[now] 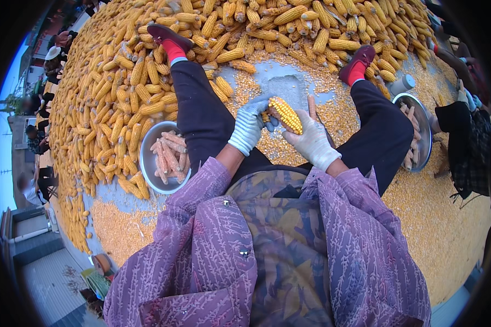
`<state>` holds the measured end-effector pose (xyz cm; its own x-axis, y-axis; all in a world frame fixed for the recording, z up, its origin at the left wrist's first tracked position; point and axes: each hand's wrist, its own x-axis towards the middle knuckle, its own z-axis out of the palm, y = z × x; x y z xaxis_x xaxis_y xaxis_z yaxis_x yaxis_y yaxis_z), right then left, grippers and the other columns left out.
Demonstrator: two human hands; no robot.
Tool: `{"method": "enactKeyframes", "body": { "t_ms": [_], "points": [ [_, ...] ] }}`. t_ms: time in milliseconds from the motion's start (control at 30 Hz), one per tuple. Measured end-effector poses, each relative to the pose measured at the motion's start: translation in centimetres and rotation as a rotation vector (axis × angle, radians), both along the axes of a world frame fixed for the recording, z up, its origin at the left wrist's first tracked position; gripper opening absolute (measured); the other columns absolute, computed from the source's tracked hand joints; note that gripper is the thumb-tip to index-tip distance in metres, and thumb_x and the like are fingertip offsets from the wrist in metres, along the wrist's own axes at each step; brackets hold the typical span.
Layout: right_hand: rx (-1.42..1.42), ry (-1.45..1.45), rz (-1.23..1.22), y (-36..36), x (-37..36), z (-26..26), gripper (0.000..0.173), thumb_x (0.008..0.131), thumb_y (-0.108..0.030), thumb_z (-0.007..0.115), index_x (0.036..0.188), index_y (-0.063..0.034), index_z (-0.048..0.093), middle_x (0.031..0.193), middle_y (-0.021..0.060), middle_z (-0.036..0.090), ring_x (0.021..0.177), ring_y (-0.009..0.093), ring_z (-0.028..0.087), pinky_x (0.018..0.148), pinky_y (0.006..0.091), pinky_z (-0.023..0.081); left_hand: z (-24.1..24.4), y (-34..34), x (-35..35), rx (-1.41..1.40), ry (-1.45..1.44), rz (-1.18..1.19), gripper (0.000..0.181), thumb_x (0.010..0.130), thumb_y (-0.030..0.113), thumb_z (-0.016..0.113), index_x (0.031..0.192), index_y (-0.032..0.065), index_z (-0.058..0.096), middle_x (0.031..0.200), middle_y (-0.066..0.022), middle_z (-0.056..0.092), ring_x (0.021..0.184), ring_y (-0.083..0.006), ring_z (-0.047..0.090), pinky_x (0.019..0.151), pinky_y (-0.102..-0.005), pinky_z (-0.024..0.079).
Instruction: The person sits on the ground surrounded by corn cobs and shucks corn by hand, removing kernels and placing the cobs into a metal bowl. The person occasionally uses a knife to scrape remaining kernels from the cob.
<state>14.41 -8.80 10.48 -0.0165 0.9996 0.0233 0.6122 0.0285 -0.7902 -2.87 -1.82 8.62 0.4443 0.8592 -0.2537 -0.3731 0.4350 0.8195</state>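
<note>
Between my knees, both hands hold one dried corn ear [287, 116], tilted, with a band along its left side stripped of kernels. My left hand [248, 123], in a white and blue-grey work glove, grips the ear's upper left end, its dark fingertips curled beneath. Around the lower right end closes my right hand [311, 138] in a pale knitted glove. A bare corncob [311, 107] shows just beyond the right hand. Loose kernels [272, 143] cover the ground under both hands.
A heap of corn ears [122, 86] curves across the front and left. Beside my left leg stands a metal basin [146, 157] of stripped cobs; another basin [426, 151] is past my right knee. A person in dark clothing [466, 139] sits at right, and several people [39, 139] at far left.
</note>
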Motion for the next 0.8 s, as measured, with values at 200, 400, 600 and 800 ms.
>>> {"method": "enactKeyframes", "body": {
  "t_ms": [200,400,600,800],
  "points": [
    [0.005,0.024,-0.020,0.0,-0.2,0.2,0.043,0.073,-0.024,0.067,0.105,-0.0025,0.049,0.085,0.0227,0.060,0.083,0.038,0.061,0.069,0.0413,0.048,1.2,0.0,0.2,-0.021,0.030,0.011,0.034,0.089,0.027,0.055,0.112,0.0021,0.057,0.082,-0.0091,0.062,0.063,-0.0176,0.059,0.049,-0.0270,0.046],
    [-0.047,0.127,0.013,-0.1,0.2,1.0,0.045,0.072,-0.025,0.068,0.107,-0.0028,0.050,0.088,0.0215,0.061,0.085,0.036,0.062,0.071,0.0401,0.048,1.2,0.1,0.2,0.012,0.065,-0.020,0.033,0.086,0.026,0.061,0.110,0.0044,0.057,0.081,-0.0072,0.061,0.063,-0.0156,0.059,0.046,-0.0253,0.044],
    [0.030,-0.137,-0.007,0.1,0.0,0.4,0.047,0.073,-0.026,0.068,0.109,-0.0027,0.049,0.090,0.0213,0.062,0.089,0.037,0.061,0.077,0.0419,0.047,2.2,0.0,0.9,-0.083,0.196,-0.016,0.024,0.086,0.032,0.060,0.092,0.0091,0.058,0.073,-0.0014,0.056,0.059,-0.0123,0.054,0.044,-0.0226,0.040],
    [0.044,-0.172,0.024,-0.2,0.0,1.1,0.046,0.074,-0.028,0.068,0.107,-0.0017,0.048,0.086,0.0228,0.062,0.085,0.037,0.061,0.074,0.0426,0.047,1.0,-0.4,1.0,-0.037,0.150,0.070,0.021,0.088,0.031,0.057,0.092,0.0100,0.059,0.077,0.0016,0.055,0.062,-0.0079,0.052,0.046,-0.0205,0.040]
  ]
}}
